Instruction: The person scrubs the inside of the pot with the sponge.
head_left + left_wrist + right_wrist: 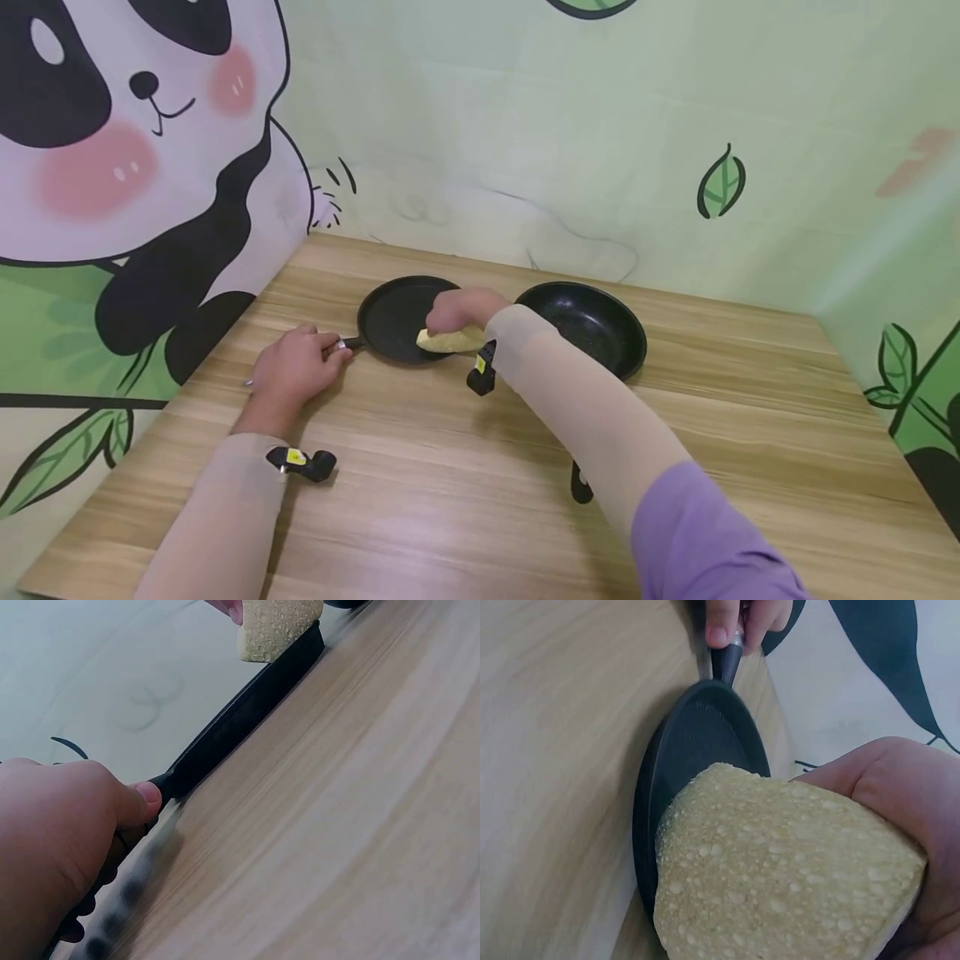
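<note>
My left hand (296,365) grips the handle (161,786) of a shallow black flat pan (397,321) on the table's left half. A pale yellow sponge (448,342) with a pitted surface is held in my right hand (467,308), over the right part of that pan. In the right wrist view the sponge (780,877) covers the near part of the pan, so whether its underside touches the pan's base is hidden. From the left wrist, the sponge (277,630) shows at the pan's far rim.
A deeper black frying pan (611,333) stands right of the flat pan, partly behind my right forearm, its handle (581,483) pointing toward me. Both pans rest on a wooden table (420,500). A wall with a panda picture (187,125) rises behind and to the left.
</note>
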Demonstrator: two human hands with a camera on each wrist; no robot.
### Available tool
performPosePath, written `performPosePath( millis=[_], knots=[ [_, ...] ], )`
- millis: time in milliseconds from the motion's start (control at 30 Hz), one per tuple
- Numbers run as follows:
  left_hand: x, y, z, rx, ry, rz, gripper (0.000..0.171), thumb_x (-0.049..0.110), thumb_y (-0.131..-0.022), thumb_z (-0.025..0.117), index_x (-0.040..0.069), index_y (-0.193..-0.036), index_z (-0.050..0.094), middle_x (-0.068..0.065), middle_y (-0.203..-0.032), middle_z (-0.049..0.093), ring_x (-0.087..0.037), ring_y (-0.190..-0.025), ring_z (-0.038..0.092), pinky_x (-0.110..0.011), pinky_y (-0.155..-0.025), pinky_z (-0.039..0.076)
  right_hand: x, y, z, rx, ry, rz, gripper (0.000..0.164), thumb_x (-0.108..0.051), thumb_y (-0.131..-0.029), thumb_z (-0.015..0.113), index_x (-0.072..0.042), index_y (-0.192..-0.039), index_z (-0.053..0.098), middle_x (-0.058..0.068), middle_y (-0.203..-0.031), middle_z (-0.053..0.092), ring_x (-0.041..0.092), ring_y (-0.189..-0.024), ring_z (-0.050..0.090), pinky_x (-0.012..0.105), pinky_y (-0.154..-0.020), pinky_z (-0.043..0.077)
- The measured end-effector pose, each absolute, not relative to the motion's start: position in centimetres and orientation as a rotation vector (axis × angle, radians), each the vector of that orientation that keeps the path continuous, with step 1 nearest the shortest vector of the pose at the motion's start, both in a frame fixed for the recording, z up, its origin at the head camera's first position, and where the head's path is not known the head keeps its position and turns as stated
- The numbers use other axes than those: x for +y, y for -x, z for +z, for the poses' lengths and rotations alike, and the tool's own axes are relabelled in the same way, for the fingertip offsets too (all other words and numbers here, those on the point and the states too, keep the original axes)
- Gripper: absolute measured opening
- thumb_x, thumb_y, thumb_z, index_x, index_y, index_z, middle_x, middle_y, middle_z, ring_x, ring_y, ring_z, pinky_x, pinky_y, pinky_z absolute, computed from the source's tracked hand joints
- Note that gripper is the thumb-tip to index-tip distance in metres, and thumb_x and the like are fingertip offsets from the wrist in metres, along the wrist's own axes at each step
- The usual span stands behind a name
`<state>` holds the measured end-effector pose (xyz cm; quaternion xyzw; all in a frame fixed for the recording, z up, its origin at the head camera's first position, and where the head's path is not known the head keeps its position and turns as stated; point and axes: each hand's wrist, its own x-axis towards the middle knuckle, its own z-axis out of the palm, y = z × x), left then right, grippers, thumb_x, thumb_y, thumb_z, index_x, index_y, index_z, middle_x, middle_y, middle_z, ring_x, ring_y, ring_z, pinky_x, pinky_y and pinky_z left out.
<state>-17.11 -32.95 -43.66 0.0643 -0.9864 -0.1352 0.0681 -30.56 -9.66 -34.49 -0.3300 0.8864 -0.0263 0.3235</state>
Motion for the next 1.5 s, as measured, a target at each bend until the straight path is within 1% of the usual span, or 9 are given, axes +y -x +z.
performPosePath(
  millis=[200, 400, 600, 833, 900, 1067, 1200, 1367, 1500],
  knots=[
    [-33.0, 16.9, -43.5, -2.990, -0.188, -0.408, 0.030, 0.043, -0.097, 0.064, 0.017, -0.108, 0.070, -0.007, -0.084, 0.047, -0.027, -0.074, 0.049, -0.038, -0.057, 0.036, -10.2, 29.8, -34.8, 2.296, 0.878, -0.131, 0.056, -0.031, -0.102, 0.049, -0.003, -0.150, 0.044, 0.010, -0.155, 0.043, 0.021, -0.136, 0.044, 0.037, -0.116, 0.033],
    [-33.2, 16.8, -43.1, -3.005, -0.175, -0.400, 0.035, 0.043, -0.097, 0.063, 0.015, -0.117, 0.071, -0.007, -0.086, 0.047, -0.027, -0.075, 0.049, -0.039, -0.059, 0.037, -10.9, 29.1, -34.7, 2.277, 0.865, -0.221, 0.058, -0.028, -0.101, 0.050, -0.002, -0.152, 0.040, 0.010, -0.157, 0.041, 0.019, -0.135, 0.043, 0.036, -0.116, 0.033],
    [-33.6, 16.7, -43.0, -3.001, -0.145, -0.376, 0.033, 0.042, -0.097, 0.062, 0.015, -0.113, 0.070, -0.007, -0.087, 0.048, -0.028, -0.075, 0.050, -0.041, -0.060, 0.039, -11.8, 28.8, -35.1, 2.268, 0.890, -0.305, 0.058, -0.031, -0.100, 0.053, -0.002, -0.150, 0.044, 0.011, -0.154, 0.044, 0.021, -0.136, 0.045, 0.036, -0.114, 0.036],
    [-33.8, 16.8, -43.1, -2.990, -0.091, -0.332, 0.032, 0.041, -0.098, 0.062, 0.014, -0.112, 0.070, -0.007, -0.085, 0.048, -0.027, -0.072, 0.049, -0.040, -0.060, 0.038, -12.7, 28.8, -36.0, 2.240, 0.773, -0.549, 0.063, -0.032, -0.100, 0.055, -0.004, -0.154, 0.038, 0.011, -0.160, 0.036, 0.025, -0.145, 0.037, 0.040, -0.115, 0.035],
    [-33.8, 16.8, -43.1, -2.990, -0.084, -0.327, 0.031, 0.041, -0.098, 0.063, 0.013, -0.109, 0.070, -0.007, -0.084, 0.047, -0.027, -0.071, 0.048, -0.040, -0.060, 0.038, -13.0, 28.7, -36.3, 2.234, 0.717, -0.641, 0.062, -0.031, -0.099, 0.056, -0.003, -0.152, 0.041, 0.011, -0.158, 0.038, 0.025, -0.143, 0.039, 0.041, -0.115, 0.035],
    [-33.7, 16.8, -42.9, -2.977, -0.045, -0.307, 0.026, 0.039, -0.097, 0.064, 0.014, -0.099, 0.069, -0.006, -0.083, 0.048, -0.027, -0.071, 0.049, -0.042, -0.061, 0.039, -13.8, 28.3, -37.1, 2.212, 0.530, -0.859, 0.058, -0.029, -0.097, 0.059, -0.001, -0.146, 0.047, 0.011, -0.142, 0.052, 0.025, -0.124, 0.051, 0.043, -0.109, 0.041],
    [-33.6, 16.9, -43.1, -2.959, -0.009, -0.286, 0.026, 0.039, -0.096, 0.065, 0.014, -0.098, 0.069, -0.006, -0.084, 0.049, -0.027, -0.070, 0.051, -0.045, -0.061, 0.042, -14.7, 28.1, -37.8, 2.219, 0.422, -0.983, 0.060, -0.027, -0.096, 0.061, 0.000, -0.147, 0.045, 0.011, -0.133, 0.054, 0.024, -0.111, 0.052, 0.043, -0.105, 0.044],
    [-33.4, 17.0, -43.3, -2.955, 0.011, -0.274, 0.028, 0.040, -0.096, 0.064, 0.013, -0.101, 0.070, -0.006, -0.086, 0.051, -0.029, -0.071, 0.053, -0.049, -0.064, 0.045, -16.1, 27.9, -38.7, 2.245, 0.291, -1.086, 0.061, -0.028, -0.099, 0.060, -0.001, -0.150, 0.041, 0.010, -0.132, 0.052, 0.023, -0.108, 0.051, 0.042, -0.103, 0.046],
    [-33.3, 17.1, -43.4, -2.947, 0.013, -0.283, 0.026, 0.041, -0.095, 0.064, 0.015, -0.092, 0.068, -0.006, -0.085, 0.051, -0.029, -0.070, 0.054, -0.050, -0.063, 0.045, -17.0, 27.5, -39.1, 2.254, 0.170, -1.180, 0.058, -0.030, -0.100, 0.059, -0.003, -0.149, 0.043, 0.010, -0.127, 0.054, 0.024, -0.106, 0.054, 0.041, -0.097, 0.050]
  ],
)
